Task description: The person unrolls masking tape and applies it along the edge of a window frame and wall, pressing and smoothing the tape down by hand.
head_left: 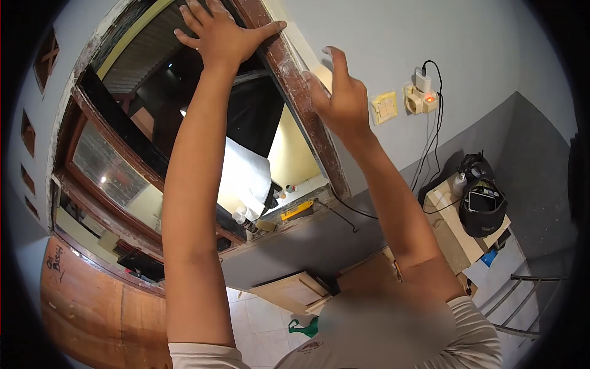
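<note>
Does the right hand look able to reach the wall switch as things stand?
Probably yes: the wall switch appears close beside the right hand, with nothing visible between them, though depth is hard to judge.

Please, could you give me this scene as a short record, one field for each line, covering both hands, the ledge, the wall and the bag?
left hand: fingers spread, thumb over the window frame
right hand: beside the frame, thumb and first finger apart; contact unclear
ledge: yellow tool, bottle
wall: light switch; socket with plugged-in charger
bag: black, open, phone at its top
</note>
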Motion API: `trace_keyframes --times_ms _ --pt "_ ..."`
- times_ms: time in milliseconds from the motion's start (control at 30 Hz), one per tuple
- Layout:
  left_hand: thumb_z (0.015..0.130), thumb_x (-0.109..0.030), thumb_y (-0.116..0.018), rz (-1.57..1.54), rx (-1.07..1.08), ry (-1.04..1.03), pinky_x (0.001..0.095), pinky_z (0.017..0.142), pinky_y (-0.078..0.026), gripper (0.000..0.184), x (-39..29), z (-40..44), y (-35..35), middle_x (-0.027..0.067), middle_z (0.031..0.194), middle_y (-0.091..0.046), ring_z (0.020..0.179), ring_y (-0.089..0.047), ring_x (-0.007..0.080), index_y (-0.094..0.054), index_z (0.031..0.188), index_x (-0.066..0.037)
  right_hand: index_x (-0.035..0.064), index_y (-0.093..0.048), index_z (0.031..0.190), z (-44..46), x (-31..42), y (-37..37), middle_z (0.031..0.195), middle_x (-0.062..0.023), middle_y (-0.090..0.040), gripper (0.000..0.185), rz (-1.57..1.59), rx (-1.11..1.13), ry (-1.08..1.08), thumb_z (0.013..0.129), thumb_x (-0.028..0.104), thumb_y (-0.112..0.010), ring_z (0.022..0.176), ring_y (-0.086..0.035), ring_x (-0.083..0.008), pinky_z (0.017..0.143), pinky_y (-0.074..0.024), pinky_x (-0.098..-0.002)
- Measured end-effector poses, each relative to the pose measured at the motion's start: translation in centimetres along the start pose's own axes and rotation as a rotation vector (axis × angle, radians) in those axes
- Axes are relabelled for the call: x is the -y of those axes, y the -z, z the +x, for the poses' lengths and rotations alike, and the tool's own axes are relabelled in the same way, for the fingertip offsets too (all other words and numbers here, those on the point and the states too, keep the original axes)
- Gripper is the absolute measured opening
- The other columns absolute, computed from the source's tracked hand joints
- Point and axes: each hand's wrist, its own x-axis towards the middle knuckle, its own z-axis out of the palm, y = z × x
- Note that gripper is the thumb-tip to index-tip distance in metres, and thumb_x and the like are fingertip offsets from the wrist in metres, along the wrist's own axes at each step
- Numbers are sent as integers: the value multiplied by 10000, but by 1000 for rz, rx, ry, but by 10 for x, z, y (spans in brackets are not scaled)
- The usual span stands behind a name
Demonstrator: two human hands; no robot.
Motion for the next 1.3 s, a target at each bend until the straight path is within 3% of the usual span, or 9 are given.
trace_keyframes --times_ms 133,200,300,400,833,900,1033,1200,1300 --pt "588 -753 -902 7 40 33 665 1281 19 1594 7 5 -12 320 1750 -22 1645 31 426 -72 1674 67 30 -605 1402 -12 -9 -4 815 -232 -707 452 95 -84 126 976 176 -651 722 -712 -422 672 -559 -519" --pt "552 -906 -823 -92 -191 -227 789 1197 28 1643 26 12 -36 398 1699 -53 1614 41 521 -86 1679 37 73 -638 1437 -17 -13 -5 758 -193 -663 473 -9 -27 160 973 162 -617 666 -672 -396 665 -550 -516" --pt "546 -892 -838 -85 -181 -231 788 1199 30 1654 30 15 -43 421 1691 -44 1610 37 536 -84 1671 58 111 -662 1448 -21 -14 -1 720 -173 -618 499 -119 108 72 958 151 -583 644 -646 -374 680 -555 -508" --pt "590 -757 -899 38 75 68 654 1287 23 1605 -4 4 1 319 1752 -9 1645 39 427 -57 1673 76 81 -711 1381 -17 -4 5 692 -218 -648 398 -270 124 41 1006 174 -613 625 -653 -385 699 -545 -479" --pt "592 -731 -916 37 82 86 658 1287 12 1605 5 7 -11 311 1755 -18 1643 29 434 -42 1681 62 115 -684 1423 -13 2 3 671 -223 -648 447 -302 176 5 996 217 -604 635 -654 -411 794 -566 -499" --pt "550 -887 -840 -83 -172 -211 780 1206 28 1652 25 13 -34 417 1695 -53 1611 11 538 -85 1669 65 131 -664 1454 -11 7 8 698 -219 -677 482 -291 278 -93 991 265 -637 674 -678 -412 842 -576 -497" --pt "548 -880 -847 -82 -168 -208 769 1214 24 1654 30 18 -43 415 1698 -59 1610 -9 541 -87 1668 71 145 -641 1481 -14 1 5 738 -224 -699 515 -399 186 25 995 317 -657 735 -702 -418 880 -577 -503" --pt "549 -874 -852 -59 -164 -212 765 1217 24 1652 30 20 -41 414 1698 -63 1610 -10 541 -93 1665 79 194 -641 1493 0 12 15 1034 -223 -707 545 -346 483 -291 988 400 -651 989 -691 -406 950 -544 -514" --pt "550 -879 -849 -47 -166 -208 774 1212 21 1656 31 19 -43 413 1699 -60 1610 -6 542 -89 1666 80 187 -615 1515 -2 11 14 1036 -220 -711 564 -343 467 -271 995 400 -647 976 -695 -417 949 -549 -518"
